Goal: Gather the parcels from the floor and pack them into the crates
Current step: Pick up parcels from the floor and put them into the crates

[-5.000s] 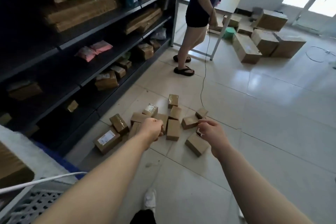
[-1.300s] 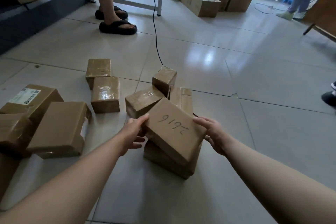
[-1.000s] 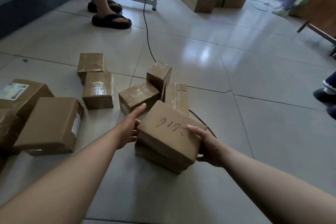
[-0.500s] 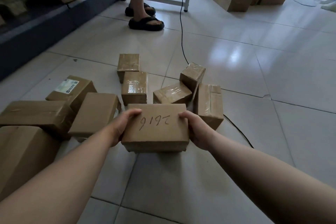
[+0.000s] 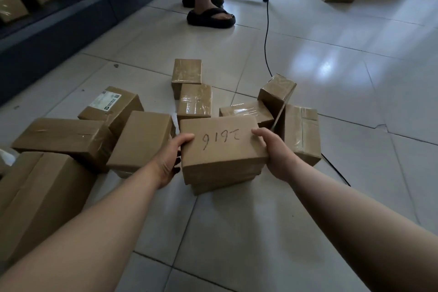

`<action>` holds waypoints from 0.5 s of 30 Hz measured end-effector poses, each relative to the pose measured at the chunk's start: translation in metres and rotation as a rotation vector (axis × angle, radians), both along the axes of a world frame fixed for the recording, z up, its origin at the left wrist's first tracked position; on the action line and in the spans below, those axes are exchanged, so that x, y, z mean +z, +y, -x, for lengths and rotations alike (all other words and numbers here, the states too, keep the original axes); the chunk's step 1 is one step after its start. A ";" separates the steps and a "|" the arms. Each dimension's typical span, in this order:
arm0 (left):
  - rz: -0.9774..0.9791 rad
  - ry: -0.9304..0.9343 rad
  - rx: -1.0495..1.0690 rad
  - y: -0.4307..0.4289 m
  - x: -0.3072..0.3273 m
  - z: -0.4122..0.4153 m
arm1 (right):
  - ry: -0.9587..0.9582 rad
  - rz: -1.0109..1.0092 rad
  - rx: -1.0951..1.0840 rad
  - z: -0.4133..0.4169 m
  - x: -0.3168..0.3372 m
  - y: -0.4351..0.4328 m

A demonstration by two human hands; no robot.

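Centre of the frame, down by the floor (image 5: pixel 248 232): left hand (image 5: pixel 168 161) and right hand (image 5: pixel 276 152) clamp the short ends of a numbered parcel (image 5: pixel 220 149), stacked on a lower parcel (image 5: pixel 225 184). Stiff cardboard, probably light; grip low, or the bottom one slips.

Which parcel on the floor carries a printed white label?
The parcel with the white label, on the pile's left side, toward the dark shelving. The others show only brown card or tape; the held parcel bears handwritten digits.
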State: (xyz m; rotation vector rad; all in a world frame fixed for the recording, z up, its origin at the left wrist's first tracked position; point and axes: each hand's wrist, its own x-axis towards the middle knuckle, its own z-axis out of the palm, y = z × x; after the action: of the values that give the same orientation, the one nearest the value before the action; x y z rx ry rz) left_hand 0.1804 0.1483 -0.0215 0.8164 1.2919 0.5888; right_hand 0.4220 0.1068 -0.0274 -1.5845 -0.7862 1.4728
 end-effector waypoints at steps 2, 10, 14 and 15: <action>0.043 -0.024 -0.024 -0.001 -0.006 0.001 | 0.070 0.047 0.035 -0.005 -0.008 0.002; 0.021 -0.282 0.090 0.020 -0.024 -0.013 | 0.141 0.037 -0.090 -0.003 -0.026 0.013; 0.035 -0.269 0.128 0.000 -0.009 -0.012 | 0.211 0.089 -0.157 0.007 -0.012 -0.005; 0.058 -0.267 0.146 -0.006 -0.001 -0.008 | 0.207 0.111 -0.143 0.011 -0.003 -0.009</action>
State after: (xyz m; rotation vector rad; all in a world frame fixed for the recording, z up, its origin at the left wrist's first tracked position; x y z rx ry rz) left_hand 0.1888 0.1424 -0.0227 0.5764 1.1228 0.7473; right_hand 0.4113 0.0978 -0.0306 -1.5066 -0.4706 1.5671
